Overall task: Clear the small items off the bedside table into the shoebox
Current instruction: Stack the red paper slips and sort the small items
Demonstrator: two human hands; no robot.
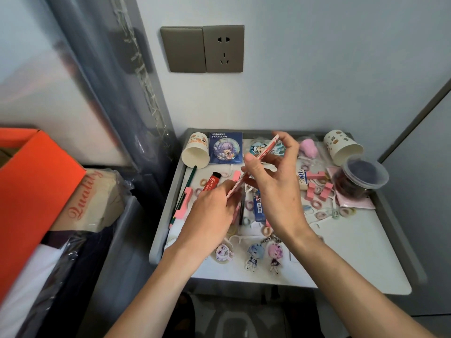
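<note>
both hands, left hand [214,203] and right hand [271,181], grip card stack [253,165] edge-on above cluttered bench [366,252]; orange shoebox [31,191] far left.

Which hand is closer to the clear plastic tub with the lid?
The right hand. It is left of the clear tub, over the middle of the table. The left hand is farther left, pinching the lower end of the card both hands hold.

One head-worn camera looks steeply down, close over the bedside table [366,252] set against the wall.
</note>
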